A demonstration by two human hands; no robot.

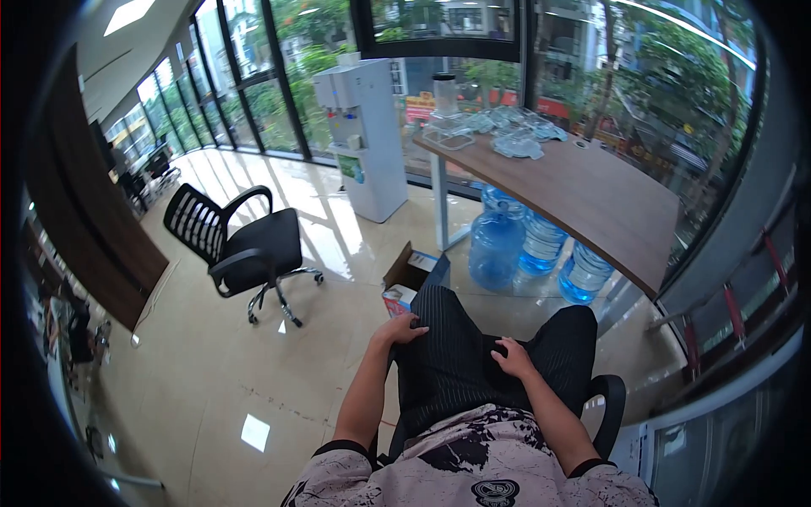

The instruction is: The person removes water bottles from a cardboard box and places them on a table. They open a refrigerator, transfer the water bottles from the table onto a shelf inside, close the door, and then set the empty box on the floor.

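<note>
My left hand (404, 329) lies on the left thigh of my dark pinstriped trousers (448, 351), thumb and fingers loosely stretched, holding nothing. On the inner side of the other thigh rests my right hand (513, 359), its thumb apart from the fingers and nothing in it. Just beyond my left knee, an opened cardboard box (414, 272) stands on the floor with its flaps up. Some white and coloured items show inside it, too small to name. I am seated, and a black armrest (610, 414) shows at my right.
Ahead is a wooden table (591, 190) bearing crumpled clear plastic packets (515, 135) and a lidded clear container (444, 95). Large blue water bottles (494, 249) stand beneath. A water dispenser (363, 139) is near the windows, and a black office chair (253, 249) at left.
</note>
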